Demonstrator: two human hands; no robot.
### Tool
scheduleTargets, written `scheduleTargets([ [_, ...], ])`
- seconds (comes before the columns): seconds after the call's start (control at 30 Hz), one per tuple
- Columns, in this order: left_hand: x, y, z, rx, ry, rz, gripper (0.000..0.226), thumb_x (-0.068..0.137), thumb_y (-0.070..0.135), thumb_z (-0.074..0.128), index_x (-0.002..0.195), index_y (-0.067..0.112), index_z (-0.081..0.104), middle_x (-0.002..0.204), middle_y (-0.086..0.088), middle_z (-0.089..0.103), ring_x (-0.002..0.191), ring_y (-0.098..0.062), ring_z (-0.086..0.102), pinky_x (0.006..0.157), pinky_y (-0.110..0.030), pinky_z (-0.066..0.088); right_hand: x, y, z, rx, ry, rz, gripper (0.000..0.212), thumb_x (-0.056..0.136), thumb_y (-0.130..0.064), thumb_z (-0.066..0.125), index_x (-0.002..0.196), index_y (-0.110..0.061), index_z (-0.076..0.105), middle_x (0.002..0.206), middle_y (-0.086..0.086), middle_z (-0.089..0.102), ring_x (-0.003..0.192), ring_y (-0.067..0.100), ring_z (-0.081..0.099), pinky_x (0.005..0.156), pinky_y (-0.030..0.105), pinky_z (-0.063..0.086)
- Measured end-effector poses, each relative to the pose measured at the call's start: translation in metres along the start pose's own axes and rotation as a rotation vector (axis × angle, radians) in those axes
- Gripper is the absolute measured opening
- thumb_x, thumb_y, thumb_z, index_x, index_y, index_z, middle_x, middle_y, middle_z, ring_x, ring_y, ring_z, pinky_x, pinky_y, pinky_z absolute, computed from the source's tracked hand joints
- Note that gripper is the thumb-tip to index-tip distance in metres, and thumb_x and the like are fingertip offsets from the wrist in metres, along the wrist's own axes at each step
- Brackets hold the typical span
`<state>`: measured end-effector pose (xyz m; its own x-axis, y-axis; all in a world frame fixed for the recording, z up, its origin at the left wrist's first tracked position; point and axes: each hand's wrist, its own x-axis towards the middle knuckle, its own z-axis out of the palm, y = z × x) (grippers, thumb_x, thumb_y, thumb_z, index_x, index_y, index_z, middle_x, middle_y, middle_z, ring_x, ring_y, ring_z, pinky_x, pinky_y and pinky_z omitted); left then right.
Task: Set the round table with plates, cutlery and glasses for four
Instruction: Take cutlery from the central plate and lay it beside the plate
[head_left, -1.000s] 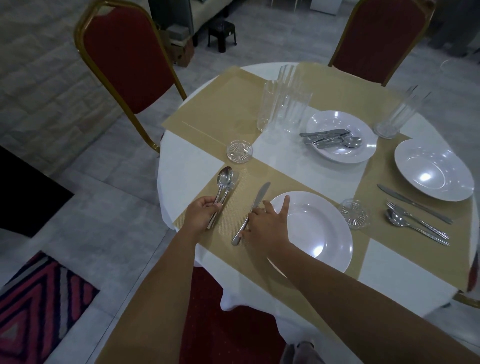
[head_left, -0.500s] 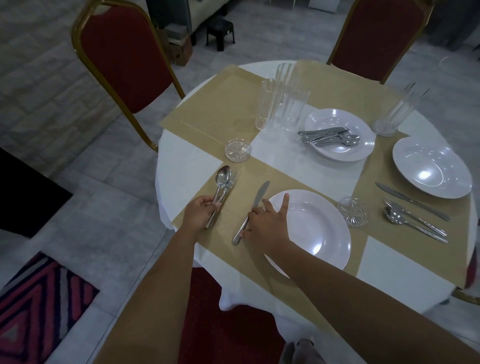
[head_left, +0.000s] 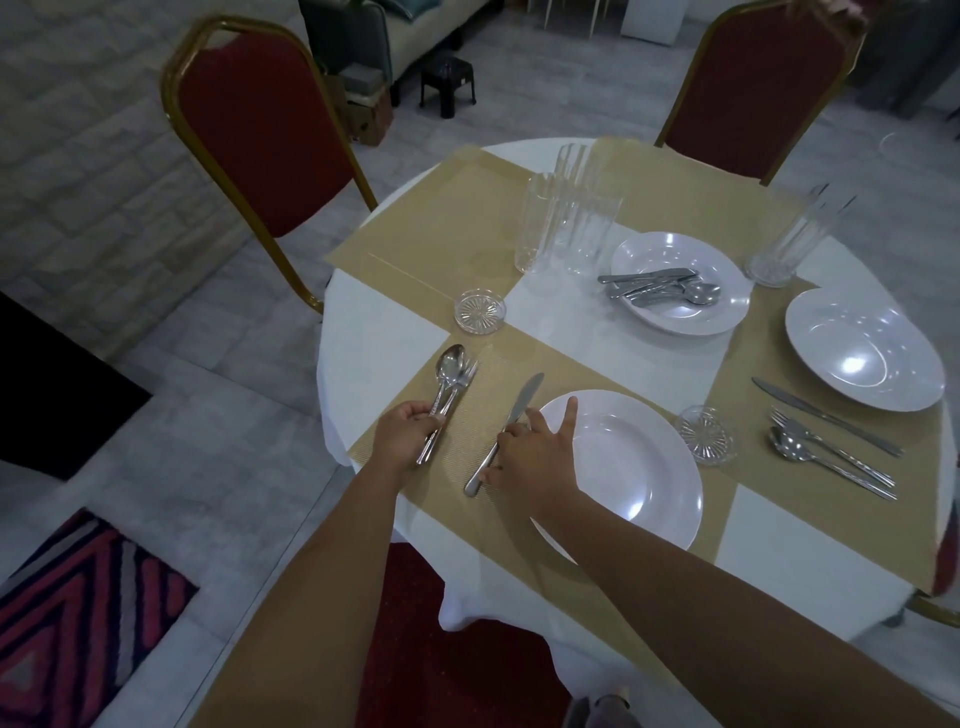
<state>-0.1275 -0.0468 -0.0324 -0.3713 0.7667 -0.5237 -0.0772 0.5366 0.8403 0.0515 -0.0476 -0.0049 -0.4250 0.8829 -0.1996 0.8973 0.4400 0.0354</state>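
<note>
— Status of the setting?

— Two of the four places carry a plate and cutlery. At the near place, the left hand (head_left: 408, 434) is curled round the handles of a spoon (head_left: 451, 364) and fork (head_left: 469, 370) at the mat's left edge. The right hand (head_left: 530, 449) pinches the knife (head_left: 524, 395) by its handle, index finger straight over the rim of the near plate (head_left: 623, 514). The right plate (head_left: 862, 312) has laid cutlery (head_left: 785, 446) and one glass (head_left: 789, 239).

— Outstanding?

— About half, by my judgement. The centre plate (head_left: 670, 249) holds spare cutlery (head_left: 654, 288), three glasses (head_left: 566, 223) stand grouped beside it, and the two far mats (head_left: 441, 223) hold no plates.

— Clearances?

— The near mat (head_left: 483, 395) reaches the table rim under the left hand, so margin there is small. There is open mat between fork and knife. A coaster (head_left: 479, 310) sits just beyond the spoon.
</note>
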Motion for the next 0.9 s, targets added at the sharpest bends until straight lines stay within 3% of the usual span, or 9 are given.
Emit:
scheduleTargets([
  [0.13,-0.004,0.004,-0.001,-0.064,-0.026,-0.036,0.019,0.084,0.007,0.069,0.103,0.009,0.067,0.086,-0.003,0.069,0.074,-0.014,0.063,0.072,-0.028,0.053,0.004,0.001,-0.002,0.139,0.040,0.042,0.041,0.090,-0.053,0.050,0.110,-0.023,0.070,0.124,-0.007,0.064,0.137,0.019,0.037,0.109,0.060,-0.017],
  [0.2,-0.008,0.006,-0.005,-0.115,-0.092,-0.076,0.020,0.085,0.007,0.068,0.105,0.007,0.067,0.086,-0.006,0.070,0.074,-0.016,0.065,0.070,-0.028,0.054,0.010,0.000,-0.010,0.296,0.091,0.088,0.035,0.093,-0.045,0.052,0.113,-0.024,0.070,0.121,-0.006,0.065,0.127,0.018,0.045,0.115,0.049,0.013],
  [0.27,-0.015,0.009,-0.009,-0.157,-0.160,-0.109,0.018,0.086,0.007,0.067,0.104,0.008,0.067,0.086,-0.006,0.072,0.070,-0.014,0.069,0.064,-0.025,0.056,0.018,0.000,-0.023,0.524,0.144,0.183,0.027,0.094,-0.033,0.054,0.106,-0.019,0.073,0.105,0.002,0.071,0.106,0.021,0.058,0.092,0.035,0.042],
  [0.3,-0.018,0.011,-0.011,-0.182,-0.188,-0.120,0.015,0.087,0.005,0.066,0.101,0.008,0.067,0.084,-0.005,0.072,0.066,-0.011,0.070,0.059,-0.022,0.056,0.024,0.000,-0.029,0.649,0.130,0.246,0.024,0.094,-0.028,0.054,0.096,-0.014,0.074,0.093,0.005,0.071,0.093,0.022,0.062,0.076,0.030,0.047],
  [0.37,-0.024,0.014,-0.012,-0.207,-0.230,-0.127,0.014,0.088,0.003,0.063,0.101,0.007,0.066,0.081,-0.004,0.072,0.061,-0.008,0.070,0.054,-0.018,0.055,0.037,0.000,-0.036,0.907,0.044,0.366,0.025,0.092,-0.022,0.056,0.079,-0.005,0.069,0.074,0.007,0.066,0.075,0.022,0.061,0.058,0.026,0.041],
  [0.47,-0.029,0.017,-0.011,-0.225,-0.280,-0.122,0.017,0.088,0.002,0.063,0.104,0.004,0.066,0.083,-0.007,0.071,0.063,-0.011,0.069,0.056,-0.021,0.056,0.052,-0.005,-0.039,1.198,-0.113,0.487,0.025,0.086,-0.020,0.064,0.065,-0.007,0.066,0.076,0.012,0.068,0.070,0.022,0.056,0.068,0.033,0.045],
  [0.7,-0.025,0.018,0.000,-0.216,-0.246,-0.108,0.020,0.087,0.003,0.064,0.107,0.003,0.065,0.087,-0.010,0.069,0.068,-0.014,0.067,0.059,-0.022,0.056,0.068,-0.013,-0.023,1.417,-0.206,0.656,0.024,0.085,-0.008,0.065,0.064,-0.011,0.052,0.072,0.012,0.055,0.051,0.016,0.043,0.051,0.028,0.035],
  [0.83,-0.013,0.014,0.006,-0.266,-0.095,-0.137,0.007,0.085,0.006,0.068,0.090,0.010,0.069,0.086,-0.009,0.071,0.078,-0.020,0.064,0.078,-0.033,0.053,0.074,-0.009,-0.017,1.509,-0.174,0.671,0.024,0.092,-0.008,0.057,0.068,-0.013,0.056,0.075,0.006,0.059,0.065,0.017,0.055,0.070,0.032,0.049],
  [0.9,-0.007,0.015,0.008,-0.246,-0.018,-0.140,0.004,0.086,0.008,0.067,0.085,0.012,0.067,0.086,-0.006,0.069,0.079,-0.018,0.062,0.081,-0.032,0.051,0.076,-0.005,-0.014,1.496,-0.203,0.649,0.025,0.094,-0.009,0.052,0.071,-0.018,0.053,0.078,0.002,0.057,0.077,0.018,0.058,0.082,0.034,0.054],
])
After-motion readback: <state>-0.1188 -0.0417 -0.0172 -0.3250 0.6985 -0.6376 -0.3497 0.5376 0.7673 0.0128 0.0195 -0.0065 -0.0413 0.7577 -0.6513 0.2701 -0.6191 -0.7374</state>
